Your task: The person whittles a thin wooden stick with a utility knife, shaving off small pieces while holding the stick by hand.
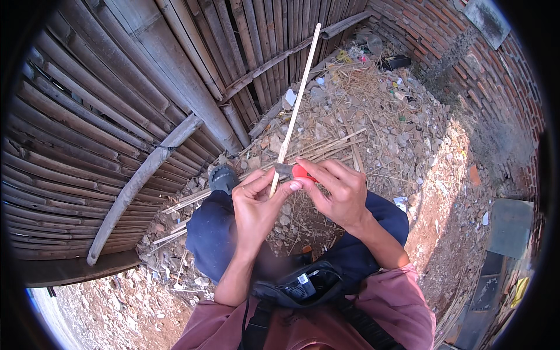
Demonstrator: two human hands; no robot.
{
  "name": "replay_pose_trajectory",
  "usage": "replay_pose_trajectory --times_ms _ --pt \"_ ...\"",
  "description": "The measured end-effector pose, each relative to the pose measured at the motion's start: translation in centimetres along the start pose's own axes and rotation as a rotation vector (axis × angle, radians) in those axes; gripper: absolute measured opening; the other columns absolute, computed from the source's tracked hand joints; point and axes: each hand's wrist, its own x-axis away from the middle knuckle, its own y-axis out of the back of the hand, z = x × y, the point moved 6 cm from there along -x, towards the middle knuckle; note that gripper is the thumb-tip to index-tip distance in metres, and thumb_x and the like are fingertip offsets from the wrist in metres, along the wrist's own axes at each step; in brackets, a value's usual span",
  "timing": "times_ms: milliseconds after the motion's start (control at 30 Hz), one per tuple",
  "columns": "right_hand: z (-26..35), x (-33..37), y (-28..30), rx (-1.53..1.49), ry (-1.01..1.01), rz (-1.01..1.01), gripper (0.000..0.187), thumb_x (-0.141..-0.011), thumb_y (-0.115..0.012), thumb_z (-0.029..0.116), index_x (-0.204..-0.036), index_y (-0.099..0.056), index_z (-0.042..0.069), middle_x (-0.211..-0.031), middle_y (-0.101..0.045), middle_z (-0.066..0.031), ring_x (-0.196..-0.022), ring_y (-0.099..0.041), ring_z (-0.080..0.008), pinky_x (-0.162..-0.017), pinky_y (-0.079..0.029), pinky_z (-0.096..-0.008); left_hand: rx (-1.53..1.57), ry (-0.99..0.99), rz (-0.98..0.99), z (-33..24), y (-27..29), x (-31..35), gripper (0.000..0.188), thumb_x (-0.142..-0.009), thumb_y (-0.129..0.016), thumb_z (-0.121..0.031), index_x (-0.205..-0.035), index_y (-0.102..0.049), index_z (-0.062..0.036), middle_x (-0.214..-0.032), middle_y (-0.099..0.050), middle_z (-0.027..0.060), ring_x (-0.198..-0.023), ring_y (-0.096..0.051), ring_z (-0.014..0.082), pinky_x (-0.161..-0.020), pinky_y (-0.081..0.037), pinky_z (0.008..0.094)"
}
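Note:
My left hand (255, 205) is closed round the lower part of a long, pale bamboo strip (300, 96). The strip slants up and away, its far end in front of the bamboo wall. My right hand (343, 194) grips the red handle of a small knife (301, 172). Its short grey blade lies against the strip just above my left fingers, and my left thumb reaches toward the handle. Part of the handle is covered by my right fingers. Both hands are close together above my bent knees.
More bamboo strips (332, 147) lie on the rubble (379, 116) beyond my hands. A bamboo wall (87, 140) rises on the left, a brick wall (443, 35) on the far right. An open black bag (303, 286) sits at my waist. Dark panels (510, 227) stand at the right.

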Motion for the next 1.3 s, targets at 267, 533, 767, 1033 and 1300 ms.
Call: replay_pose_trajectory --times_ms 267,533,767,1033,1300 --pt "-0.1 0.0 -0.4 -0.021 -0.012 -0.044 0.036 -0.084 -0.086 0.013 -0.119 -0.078 0.005 -0.088 -0.075 -0.0099 -0.073 -0.073 -0.0271 -0.064 -0.056 -0.0364 0.12 0.056 0.064 -0.1 -0.4 -0.1 0.044 -0.09 -0.087 -0.004 -0.131 -0.074 0.0029 -0.102 -0.061 -0.0029 -0.087 -0.058 0.0032 -0.074 -0.051 0.0202" --pt "-1.1 -0.3 -0.5 -0.128 -0.022 0.043 0.028 -0.088 -0.085 0.017 -0.112 -0.075 0.006 -0.094 -0.076 -0.0102 -0.079 -0.075 -0.0272 -0.068 -0.058 -0.037 0.166 0.073 0.142 0.2 -0.2 -0.1 0.042 -0.096 -0.08 -0.002 -0.136 -0.069 0.0048 -0.109 -0.06 -0.0004 -0.098 -0.061 0.0053 -0.085 -0.053 0.0214" --pt "-1.0 -0.5 -0.4 -0.162 -0.005 0.061 0.033 -0.088 -0.085 0.017 -0.117 -0.077 0.003 -0.092 -0.076 -0.0131 -0.077 -0.075 -0.0289 -0.068 -0.058 -0.0369 0.121 0.024 0.115 0.0 -0.4 -0.1 0.036 -0.097 -0.08 -0.004 -0.131 -0.072 0.0043 -0.111 -0.064 0.0024 -0.1 -0.064 0.0071 -0.086 -0.054 0.0226" --pt "-0.5 -0.7 -0.5 -0.225 -0.006 0.139 0.032 -0.092 -0.077 0.006 -0.123 -0.071 -0.002 -0.103 -0.075 -0.0189 -0.089 -0.075 -0.0338 -0.076 -0.059 -0.0395 -0.02 0.022 0.064 0.2 0.1 -0.4 0.033 -0.094 -0.083 -0.004 -0.125 -0.075 0.0035 -0.104 -0.064 0.0008 -0.093 -0.061 0.0039 -0.078 -0.052 0.0204" --pt "-0.4 -0.2 -0.7 -0.211 0.009 0.095 0.025 -0.093 -0.075 0.004 -0.116 -0.068 -0.001 -0.101 -0.073 -0.016 -0.09 -0.072 -0.0354 -0.078 -0.058 -0.0439 -0.006 0.175 0.033 0.4 0.0 -0.2 0.026 -0.096 -0.082 -0.005 -0.118 -0.073 0.0048 -0.09 -0.073 0.0 -0.083 -0.063 0.002 -0.071 -0.052 0.0198"
